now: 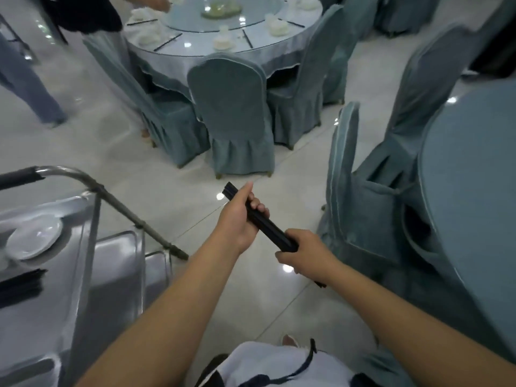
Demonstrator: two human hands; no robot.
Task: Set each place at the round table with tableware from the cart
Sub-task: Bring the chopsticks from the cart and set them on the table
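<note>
Both hands held one bundle of long black chopsticks (269, 224), which ran on a slant from upper left to lower right above the pale tiled floor (167, 152), in the open space between the cart and the covered chairs. The left hand (240, 216) gripped the bundle near its upper end, fingers curled round the far side and the thumb stretched along the sticks towards their squared tips. The right hand (304, 251) was wrapped tightly round the lower part, knuckles up, with only a short dark tip showing beyond the wrist. Both bare forearms reached forward from the bottom of the view, the left one rising from the lower left and the right one from the lower right, meeting at the bundle. To the left stood the shiny metal serving cart (92, 275) with its curved tubular handle; on its top shelf lay a white round plate (33, 241) and, just beside it, a further heap of black chopsticks (22, 283). Well ahead, the round table with a pale blue cloth (223, 51) carried a glass turntable (223, 20), several white dish settings and black chopsticks laid beside them. Chairs in blue-grey fabric covers (231, 113) ringed that table, and more of them stood at the right. Another person's dark sleeve (86, 12) reached over the table's far left edge.
</note>
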